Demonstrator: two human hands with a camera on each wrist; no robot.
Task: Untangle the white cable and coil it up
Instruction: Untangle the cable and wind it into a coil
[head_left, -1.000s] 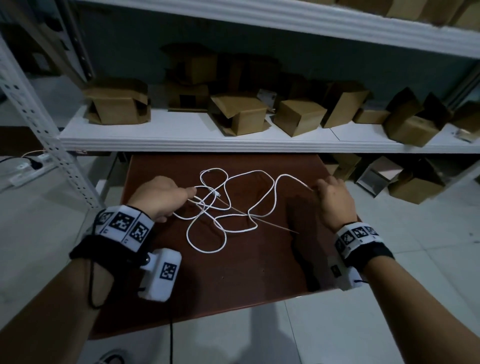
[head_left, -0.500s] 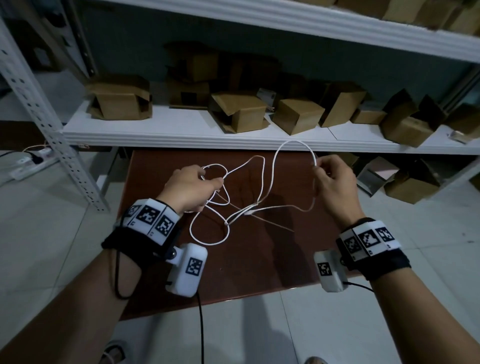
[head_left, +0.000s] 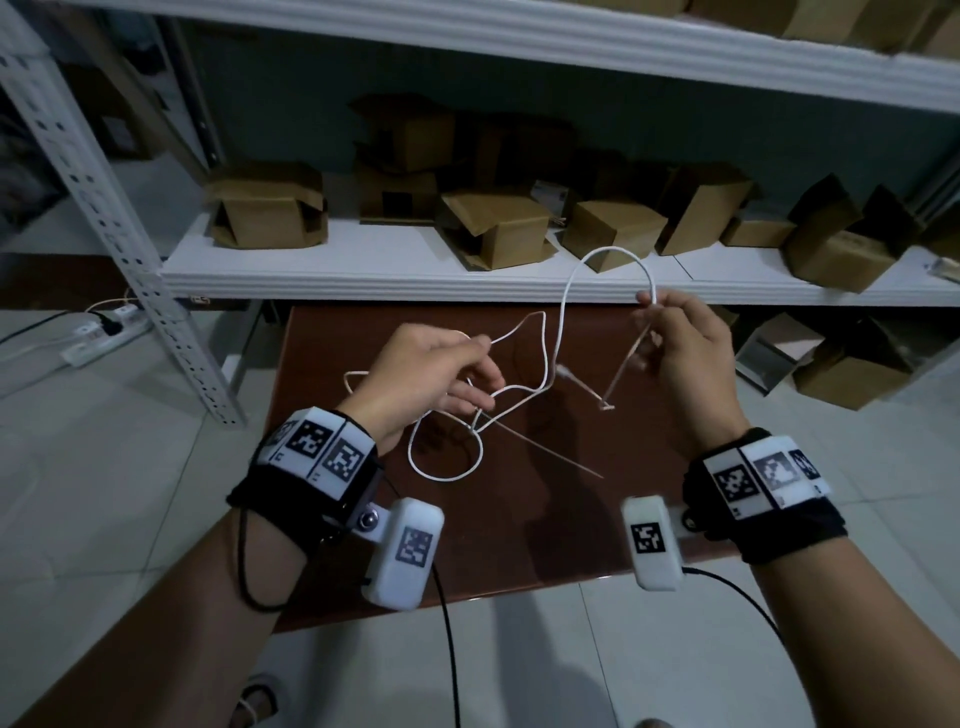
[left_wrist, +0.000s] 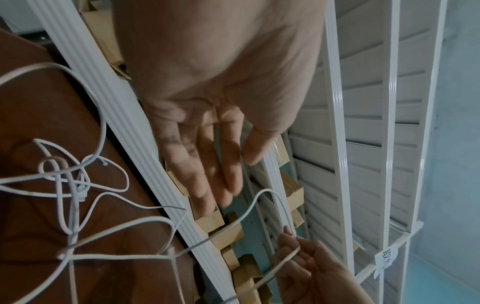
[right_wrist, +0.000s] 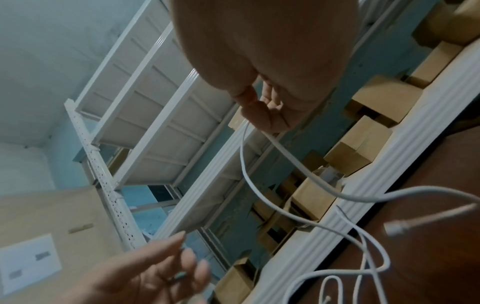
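Observation:
The white cable (head_left: 566, 291) hangs tangled between both hands above the brown table (head_left: 519, 545). My left hand (head_left: 480, 351) pinches one strand between thumb and forefinger, its other fingers loosely extended. My right hand (head_left: 649, 306) pinches the cable higher up, where it forms a tall arch. A short end drops from that hand to a connector (head_left: 605, 408). A second connector (head_left: 563, 371) dangles near the middle. Crossed strands meet in a knot (head_left: 478, 415), with a loop (head_left: 447, 470) below it. The right wrist view shows the pinch on the cable (right_wrist: 291, 155).
A white shelf (head_left: 363, 270) directly behind the table carries several cardboard boxes (head_left: 267, 208). Its perforated metal post (head_left: 130, 234) stands at the left, with a power strip (head_left: 104, 332) on the tiled floor beyond. More boxes (head_left: 852, 369) sit at the lower right. A thin pale stick (head_left: 545, 452) lies on the table.
Both hands have risen from the table and lifted most of the cable with them. The right hand went higher and drew up an arch. The loops have pulled tighter.

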